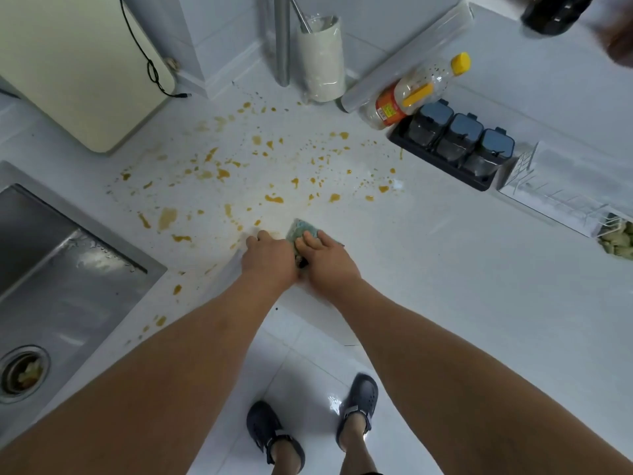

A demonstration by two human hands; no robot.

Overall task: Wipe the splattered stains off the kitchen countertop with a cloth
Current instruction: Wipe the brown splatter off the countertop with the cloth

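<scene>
Where the white countertop (445, 255) meets its front edge, two bare hands lie side by side on one cloth (303, 231), a bluish-green pad lying flat on the counter at the near rim of the mess. The right hand (325, 257) lies across the cloth with its fingers bent down over it, pressing it to the surface; the left hand (269, 257) touches the cloth's left side, its fingers curled toward the counter, though whether they grasp the cloth cannot be told.

Dozens of orange-brown stains (274, 198) dot the counter beyond and left of the hands, too many to count, from fine specks to a few large blots, reaching back to the wall corner and down along the sink's edge.

One steel sink (68, 269) sits at the left, with wet drops on its inner ledge and scraps of food in its single drain strainer (22, 371). At the back stands one pale cylindrical holder (322, 60) with a metal handle in it. To the right lies one clear bottle with a yellow cap (421, 85) on its side, above a second container with an orange label (385, 109). Beside them one dark tray (445, 159) holds three lidded seasoning jars (460, 138). One white wire rack (555, 190) sits farther right.

One cream cutting board (68, 63) leans at the upper left with a black cable (150, 70) across it. Two dark clogs (356, 406) stand on the tiled floor below.
</scene>
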